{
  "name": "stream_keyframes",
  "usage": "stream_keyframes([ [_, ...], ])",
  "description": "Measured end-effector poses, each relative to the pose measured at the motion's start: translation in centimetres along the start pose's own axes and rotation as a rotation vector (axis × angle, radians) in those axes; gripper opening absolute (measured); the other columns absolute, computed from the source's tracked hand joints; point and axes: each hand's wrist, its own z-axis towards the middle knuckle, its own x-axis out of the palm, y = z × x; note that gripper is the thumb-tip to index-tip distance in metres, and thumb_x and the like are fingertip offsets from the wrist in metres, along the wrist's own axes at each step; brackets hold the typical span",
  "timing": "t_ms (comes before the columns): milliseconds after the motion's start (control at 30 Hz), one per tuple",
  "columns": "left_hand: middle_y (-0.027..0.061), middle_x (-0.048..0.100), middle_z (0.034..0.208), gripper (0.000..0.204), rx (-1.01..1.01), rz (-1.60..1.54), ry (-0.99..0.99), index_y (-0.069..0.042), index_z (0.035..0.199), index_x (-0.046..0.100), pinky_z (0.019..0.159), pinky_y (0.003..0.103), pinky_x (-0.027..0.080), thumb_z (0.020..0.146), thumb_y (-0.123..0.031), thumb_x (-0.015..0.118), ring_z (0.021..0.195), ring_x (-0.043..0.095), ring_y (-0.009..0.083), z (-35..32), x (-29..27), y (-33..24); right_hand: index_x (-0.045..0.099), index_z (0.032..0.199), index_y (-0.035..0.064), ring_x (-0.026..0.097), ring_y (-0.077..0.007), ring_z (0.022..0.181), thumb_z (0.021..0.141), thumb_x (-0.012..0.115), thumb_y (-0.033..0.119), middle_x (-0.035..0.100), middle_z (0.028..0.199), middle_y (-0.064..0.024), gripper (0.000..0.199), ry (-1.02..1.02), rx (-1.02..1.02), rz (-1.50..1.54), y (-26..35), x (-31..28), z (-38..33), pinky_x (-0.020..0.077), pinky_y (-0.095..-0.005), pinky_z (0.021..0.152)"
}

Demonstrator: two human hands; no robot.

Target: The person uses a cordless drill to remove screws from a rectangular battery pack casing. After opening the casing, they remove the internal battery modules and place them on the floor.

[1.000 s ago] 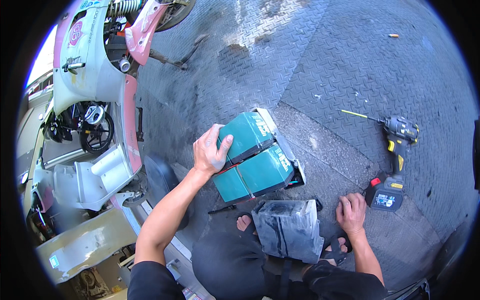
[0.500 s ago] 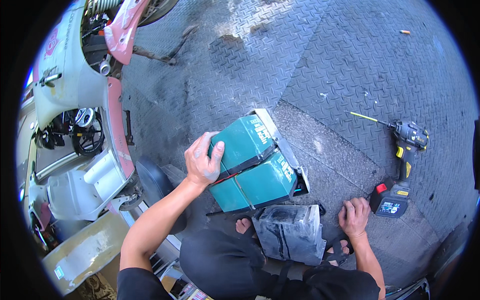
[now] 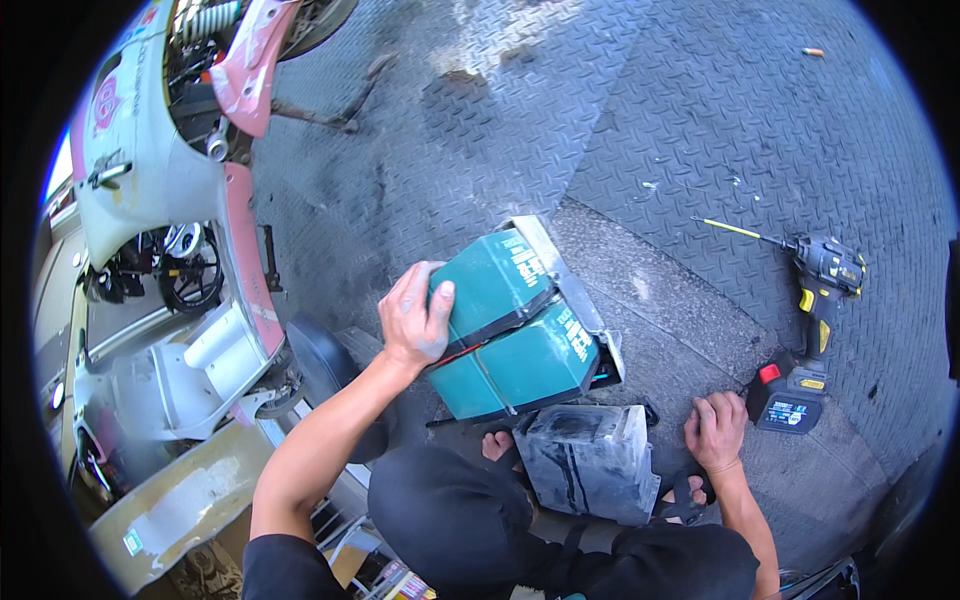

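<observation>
My left hand grips the left end of a teal battery, its thumb on top and its fingers over the far edge. Against it lies a second teal battery. Dark strips run along both. A scuffed pale grey casing part sits against their right ends, with a dark gap and cable bits at its lower corner. My right hand rests on the floor with bent, slightly parted fingers and holds nothing visible. Between my feet stands a dusty grey-black plastic box.
Beside my right hand lies a black and yellow cordless driver with a long bit. A partly stripped pale and pink scooter fills the left side. A cigarette butt lies far right on the tread-plate floor.
The whole view has shifted slightly, so things appear a little further right. Both hands keep their places: the left on the battery, the right on the floor.
</observation>
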Motion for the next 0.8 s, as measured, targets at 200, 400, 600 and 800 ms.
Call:
stream_keyframes([
  [200, 0.0194, 0.077, 0.1, 0.033, 0.001, -0.001, -0.116, -0.004, 0.112, 0.072, 0.08, 0.051, 0.06, 0.106, -0.036, 0.068, 0.092, 0.075, 0.0436, -0.7, 0.1, -0.3, 0.071, 0.119, 0.0087, 0.06, -0.0391, 0.119, 0.084, 0.076, 0.01, 0.064, 0.119, -0.0139, 0.035, -0.016, -0.016, -0.053, 0.5, -0.1, 0.1, 0.0493, -0.0553, 0.103],
  [400, 0.0177, 0.077, 0.092, 0.037, -0.06, -0.079, -0.11, -0.006, 0.101, 0.072, 0.073, 0.052, 0.059, 0.108, -0.041, 0.066, 0.086, 0.075, 0.0431, -0.6, -0.1, 1.1, 0.067, 0.12, 0.0064, 0.056, -0.0435, 0.124, 0.086, 0.073, 0.011, 0.063, 0.121, -0.0168, 0.035, -0.024, -0.038, -0.105, 0.6, 0.5, -0.1, 0.0461, -0.0591, 0.108],
  [600, 0.0169, 0.074, 0.077, 0.046, -0.215, -0.403, -0.292, -0.003, 0.094, 0.071, 0.066, 0.046, 0.057, 0.113, -0.044, 0.063, 0.072, 0.074, 0.0389, -1.2, 0.1, 2.5, 0.062, 0.123, 0.0019, 0.054, -0.0485, 0.129, 0.086, 0.07, 0.011, 0.06, 0.127, -0.0229, 0.039, -0.06, -0.088, -0.207, 1.5, 1.0, 0.3, 0.044, -0.0632, 0.112],
  [800, 0.0119, 0.081, 0.096, 0.024, -0.439, -1.033, -0.94, -0.003, 0.111, 0.071, 0.079, 0.043, 0.058, 0.116, -0.022, 0.057, 0.087, 0.078, 0.0321, -4.7, 4.3, 6.1, 0.062, 0.118, -0.0017, 0.058, -0.0472, 0.113, 0.092, 0.068, 0.013, 0.059, 0.115, -0.0276, 0.031, 0.49, 0.062, -0.313, 4.4, -3.1, 5.1, 0.05, -0.0562, 0.1],
])
